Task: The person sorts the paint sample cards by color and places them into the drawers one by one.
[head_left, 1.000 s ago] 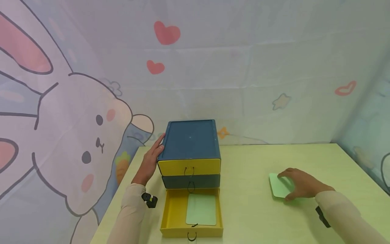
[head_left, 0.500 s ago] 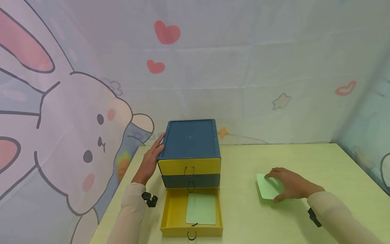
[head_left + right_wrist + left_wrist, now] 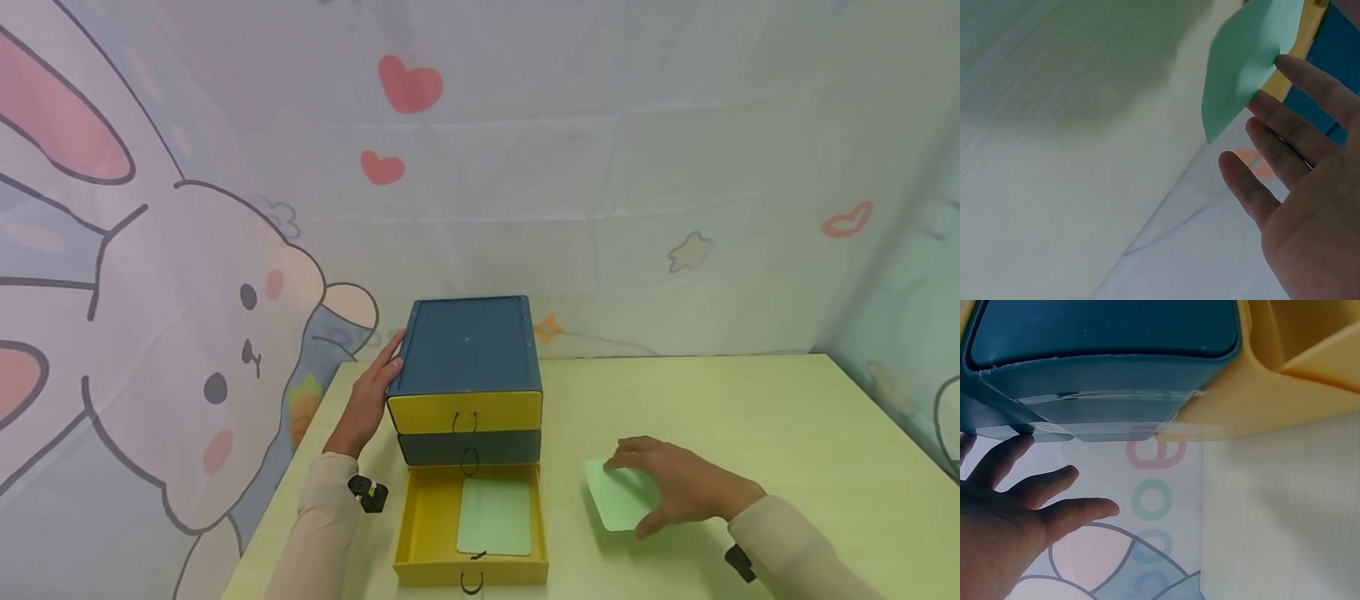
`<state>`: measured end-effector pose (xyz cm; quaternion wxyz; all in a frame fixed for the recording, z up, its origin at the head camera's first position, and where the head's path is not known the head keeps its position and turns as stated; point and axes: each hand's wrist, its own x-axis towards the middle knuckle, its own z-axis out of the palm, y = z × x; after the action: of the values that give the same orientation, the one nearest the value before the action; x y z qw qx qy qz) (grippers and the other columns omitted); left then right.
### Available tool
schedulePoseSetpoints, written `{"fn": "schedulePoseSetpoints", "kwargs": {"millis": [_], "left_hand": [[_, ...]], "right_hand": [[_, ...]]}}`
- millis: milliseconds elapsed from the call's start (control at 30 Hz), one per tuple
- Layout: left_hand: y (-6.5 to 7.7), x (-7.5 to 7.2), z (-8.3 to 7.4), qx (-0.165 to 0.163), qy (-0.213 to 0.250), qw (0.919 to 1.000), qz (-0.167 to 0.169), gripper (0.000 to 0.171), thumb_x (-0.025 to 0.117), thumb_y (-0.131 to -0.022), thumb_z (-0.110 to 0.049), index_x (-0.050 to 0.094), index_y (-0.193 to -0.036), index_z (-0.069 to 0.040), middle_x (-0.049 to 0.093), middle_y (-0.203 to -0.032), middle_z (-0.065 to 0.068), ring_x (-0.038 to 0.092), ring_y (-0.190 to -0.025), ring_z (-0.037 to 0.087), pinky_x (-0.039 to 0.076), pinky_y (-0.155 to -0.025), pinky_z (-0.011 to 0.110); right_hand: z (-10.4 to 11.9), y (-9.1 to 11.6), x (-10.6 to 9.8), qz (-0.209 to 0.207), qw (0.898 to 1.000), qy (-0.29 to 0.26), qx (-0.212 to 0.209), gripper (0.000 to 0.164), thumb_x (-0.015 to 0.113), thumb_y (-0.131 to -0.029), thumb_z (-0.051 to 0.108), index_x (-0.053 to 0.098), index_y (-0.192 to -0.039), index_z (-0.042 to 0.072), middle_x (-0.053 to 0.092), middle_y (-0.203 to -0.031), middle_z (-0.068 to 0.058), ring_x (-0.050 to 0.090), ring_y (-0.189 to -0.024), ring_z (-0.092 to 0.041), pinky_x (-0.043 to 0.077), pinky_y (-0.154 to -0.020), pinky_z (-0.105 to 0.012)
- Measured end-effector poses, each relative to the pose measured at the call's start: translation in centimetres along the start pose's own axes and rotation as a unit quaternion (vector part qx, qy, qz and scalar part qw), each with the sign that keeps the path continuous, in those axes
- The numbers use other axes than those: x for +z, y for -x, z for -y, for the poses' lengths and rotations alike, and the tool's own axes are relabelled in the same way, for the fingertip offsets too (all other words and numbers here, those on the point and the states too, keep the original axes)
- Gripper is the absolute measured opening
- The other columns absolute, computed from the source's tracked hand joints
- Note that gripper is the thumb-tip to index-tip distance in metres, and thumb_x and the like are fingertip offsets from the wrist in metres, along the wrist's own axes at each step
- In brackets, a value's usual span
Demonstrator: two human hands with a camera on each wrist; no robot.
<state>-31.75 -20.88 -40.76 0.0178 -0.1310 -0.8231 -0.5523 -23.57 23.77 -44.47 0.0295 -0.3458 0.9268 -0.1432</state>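
My right hand (image 3: 678, 487) holds a pale green card (image 3: 615, 497) with rounded corners, thumb on its near edge and fingers on its far edge. The right wrist view has the card (image 3: 1244, 65) tilted, fingertips at its edge; the thumb is hidden there. A stack of drawers (image 3: 467, 346), blue and yellow, stands left of that hand. Its yellow bottom drawer (image 3: 431, 521) is pulled out, with another pale green card (image 3: 495, 517) lying flat in its right part. My left hand (image 3: 367, 400) rests along the left side of the stack, fingers extended.
The stack stands on a light yellow-green table (image 3: 750, 400). Behind it hangs a wall cloth (image 3: 600, 167) printed with a rabbit, hearts and stars. Small black loops (image 3: 472, 583) serve as drawer pulls.
My right hand has carried its card left and a little nearer, toward the pulled-out drawer. My left hand stays on the side of the stack.
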Motion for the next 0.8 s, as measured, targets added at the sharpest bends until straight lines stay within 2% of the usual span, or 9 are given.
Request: {"fn": "schedulePoseSetpoints", "kwargs": {"millis": [167, 533, 800], "left_hand": [[-0.2, 0.0, 0.0, 0.000, -0.003, 1.0000, 0.001, 0.051, 0.030, -0.107, -0.054, 0.021, -0.157, -0.050, 0.018, -0.170, -0.004, 0.023, -0.156, 0.036, 0.018, -0.124, 0.065], [-0.3, 0.1, 0.1, -0.001, -0.005, 1.0000, -0.001, 0.054, 0.030, -0.107, -0.054, 0.019, -0.159, -0.044, 0.017, -0.170, -0.003, 0.020, -0.157, 0.036, 0.017, -0.124, 0.066], [-0.5, 0.1, 0.0, -0.006, -0.006, 1.0000, 0.002, 0.053, 0.030, -0.107, -0.054, 0.019, -0.158, -0.047, 0.016, -0.170, -0.003, 0.021, -0.156, 0.037, 0.018, -0.124, 0.066]], "right_hand": [[2.3, -0.4, -0.3, -0.005, 0.999, 0.009, -0.042, 0.077, 0.089, -0.065, 0.054, 0.063, -0.129, 0.021, 0.057, -0.140, -0.011, 0.058, -0.126, -0.034, 0.054, -0.097, -0.046], [7.0, -1.1, -0.3, -0.012, 0.995, 0.006, -0.101, 0.073, 0.089, -0.066, 0.054, 0.062, -0.129, 0.028, 0.055, -0.142, 0.000, 0.059, -0.127, -0.025, 0.055, -0.096, -0.038], [9.4, -1.8, 0.0, -0.008, 0.990, -0.009, -0.142, 0.069, 0.079, -0.075, 0.063, 0.061, -0.133, 0.030, 0.057, -0.140, 0.002, 0.058, -0.126, -0.018, 0.054, -0.095, -0.034]]}}
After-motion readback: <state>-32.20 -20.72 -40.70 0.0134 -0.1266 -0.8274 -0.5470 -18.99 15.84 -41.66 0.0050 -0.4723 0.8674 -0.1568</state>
